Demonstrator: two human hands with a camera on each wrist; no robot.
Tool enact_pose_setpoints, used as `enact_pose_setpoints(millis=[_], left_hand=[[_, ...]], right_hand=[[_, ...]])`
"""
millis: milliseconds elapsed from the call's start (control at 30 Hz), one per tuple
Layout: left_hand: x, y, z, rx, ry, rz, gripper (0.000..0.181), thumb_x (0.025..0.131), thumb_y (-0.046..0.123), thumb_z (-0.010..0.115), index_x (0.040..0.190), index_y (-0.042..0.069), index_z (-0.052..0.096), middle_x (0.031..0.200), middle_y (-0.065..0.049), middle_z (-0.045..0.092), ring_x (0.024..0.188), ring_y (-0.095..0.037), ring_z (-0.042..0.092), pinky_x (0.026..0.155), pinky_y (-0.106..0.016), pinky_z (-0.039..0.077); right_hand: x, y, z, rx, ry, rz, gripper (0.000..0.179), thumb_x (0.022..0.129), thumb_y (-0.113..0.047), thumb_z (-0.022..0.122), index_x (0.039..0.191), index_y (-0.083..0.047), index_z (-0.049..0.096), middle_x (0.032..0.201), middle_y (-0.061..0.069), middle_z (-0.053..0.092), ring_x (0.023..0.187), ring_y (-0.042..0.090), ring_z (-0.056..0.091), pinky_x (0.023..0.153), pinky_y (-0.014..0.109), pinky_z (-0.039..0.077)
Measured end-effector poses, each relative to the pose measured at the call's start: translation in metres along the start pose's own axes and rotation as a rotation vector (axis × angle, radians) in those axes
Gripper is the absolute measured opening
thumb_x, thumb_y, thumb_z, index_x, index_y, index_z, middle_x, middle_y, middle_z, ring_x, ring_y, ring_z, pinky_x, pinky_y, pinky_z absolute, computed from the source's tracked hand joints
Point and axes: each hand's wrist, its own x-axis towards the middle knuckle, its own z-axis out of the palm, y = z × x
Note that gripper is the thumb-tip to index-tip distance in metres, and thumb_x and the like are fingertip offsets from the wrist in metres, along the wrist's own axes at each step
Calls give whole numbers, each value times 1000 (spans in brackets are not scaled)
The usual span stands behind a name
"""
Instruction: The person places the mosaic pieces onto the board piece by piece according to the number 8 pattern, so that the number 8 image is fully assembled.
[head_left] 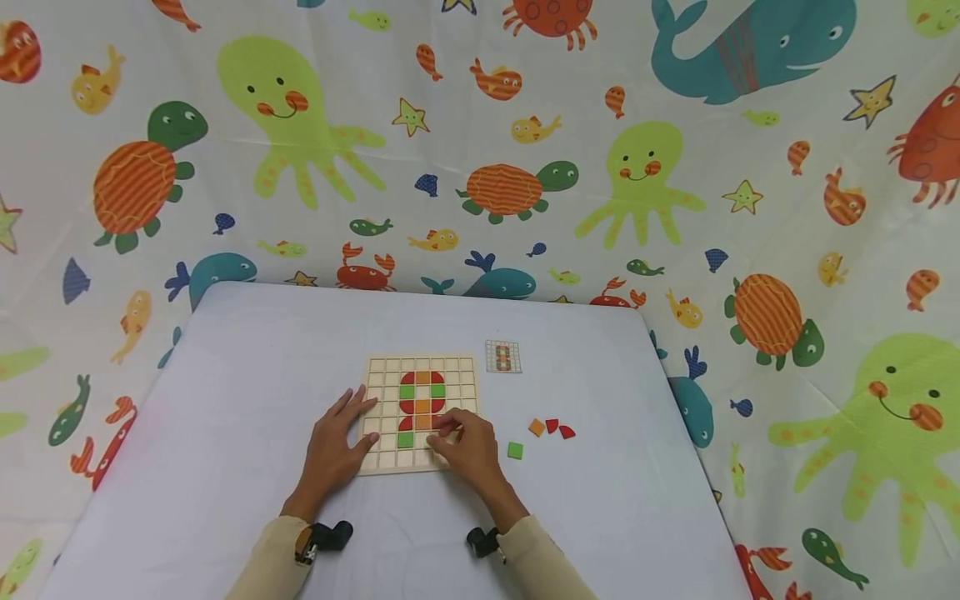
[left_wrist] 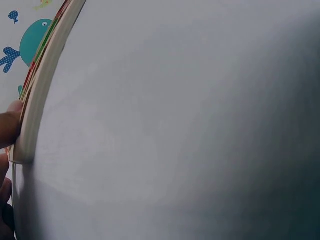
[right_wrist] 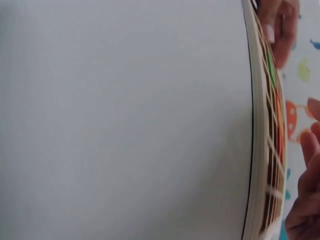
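A wooden grid board (head_left: 465, 364) lies on the white table, with red, green and orange tiles (head_left: 423, 407) set in its cells. My left hand (head_left: 333, 442) rests at the board's left edge, fingers spread and thumb near the lower left cells. Over the lower right of the tile pattern is my right hand (head_left: 468, 446), fingers bent, their tips close to a red tile (head_left: 437, 422) beside an orange one. Its thumb sits a little apart from the fingertips, and nothing shows between them. The hand hides part of the board's right side.
Right of the board lie a green square tile (head_left: 515, 451), an orange square tile (head_left: 536, 427) and two red curved tiles (head_left: 567, 432). A small card (head_left: 502, 357) with a printed grid pattern lies behind them. A sea-animal cloth (head_left: 450, 117) hangs behind the table.
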Motion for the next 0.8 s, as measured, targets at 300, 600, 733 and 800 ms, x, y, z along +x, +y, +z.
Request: enact_pose_setpoints(millis=[300,600,733,800], left_hand=[[1,-3,1,-11,-3,-8,63,88,11,82,147,12,63,167,-15,45,156,-47,36,121,-75,30],[0,-4,2,-8,-10,-19,63,89,11,82,148,12,62,168,-14,44,157,-46,35,122,-74,30],[0,-4,2,-4,-3,-10,63,88,11,82,148,12,62,167,-15,45,157,-46,36,121,-74,30],[0,-4,2,-4,0,-7,63,88,11,82,148,12,62,167,-15,45,157,-47,36,121,-74,30]], right_hand=[[-12,34,-50,11,88,65,20,84,-18,89,100,-22,79,82,-6,73,71,9,55,64,21,46],[-30,69,-88,-45,116,184,29,79,-12,92,104,-19,80,80,-3,71,70,10,54,60,23,43],[-37,79,-96,-98,117,242,30,78,-12,94,104,-19,80,78,-6,68,75,11,55,64,25,40],[-38,81,-97,-123,118,253,28,77,-13,94,101,-19,80,77,-6,67,76,11,55,65,25,40]])
